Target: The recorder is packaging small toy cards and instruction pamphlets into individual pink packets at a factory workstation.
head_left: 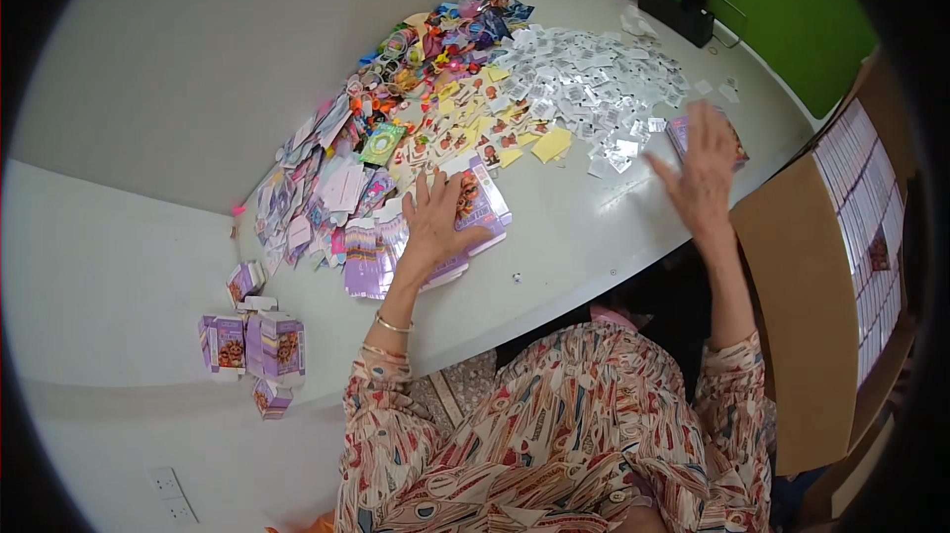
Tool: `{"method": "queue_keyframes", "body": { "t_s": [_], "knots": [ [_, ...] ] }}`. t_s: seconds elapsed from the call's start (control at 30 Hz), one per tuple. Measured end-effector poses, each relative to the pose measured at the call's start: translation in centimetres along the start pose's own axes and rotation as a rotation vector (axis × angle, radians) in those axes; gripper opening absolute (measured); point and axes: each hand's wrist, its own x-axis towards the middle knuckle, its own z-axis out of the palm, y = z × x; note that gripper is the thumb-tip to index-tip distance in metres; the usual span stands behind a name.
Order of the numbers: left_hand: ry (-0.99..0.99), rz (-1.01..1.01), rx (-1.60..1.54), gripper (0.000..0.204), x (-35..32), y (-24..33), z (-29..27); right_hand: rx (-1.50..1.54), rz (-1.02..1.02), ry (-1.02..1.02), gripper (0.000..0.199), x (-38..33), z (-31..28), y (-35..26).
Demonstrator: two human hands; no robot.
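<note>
Landmark: grey table (594,236).

Off its left edge, on the floor: about five folded purple cartons (259,343), upright or tipped; exact count uncertain.

On the table's left part: a stack of flat purple carton blanks (368,258), too many to count.

One left hand (432,221), fingers spread, palm pressed flat on one flattened purple carton (482,198) near the table's front edge. Carton's long axis runs diagonally, near end lower left, far end upper right.

Behind it: yellow cards (515,137), then a heap of small clear packets (594,88), uncounted.

One right hand (703,177), fingers spread, blurred, raised over a second purple carton (683,132) at the table's right; contact cannot be told.
</note>
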Motion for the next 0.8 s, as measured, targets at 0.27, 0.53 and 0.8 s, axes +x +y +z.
{"method": "queue_keyframes", "body": {
  "t_s": [0.27,0.53,0.8],
  "knots": [
    [0.494,0.069,-0.212,0.03,3.2,0.3,0.7,0.461,-0.087,-0.273,0.091,-6.2,1.1,-9.6],
    [0.529,0.273,-0.381,0.011,1.9,11.5,-2.1,0.611,0.152,-0.251,0.111,-5.0,2.2,-12.8],
    [0.561,0.237,-0.539,0.032,1.6,13.3,-1.0,0.703,0.361,-0.298,0.094,-5.1,0.3,-9.3]
  ]
}}
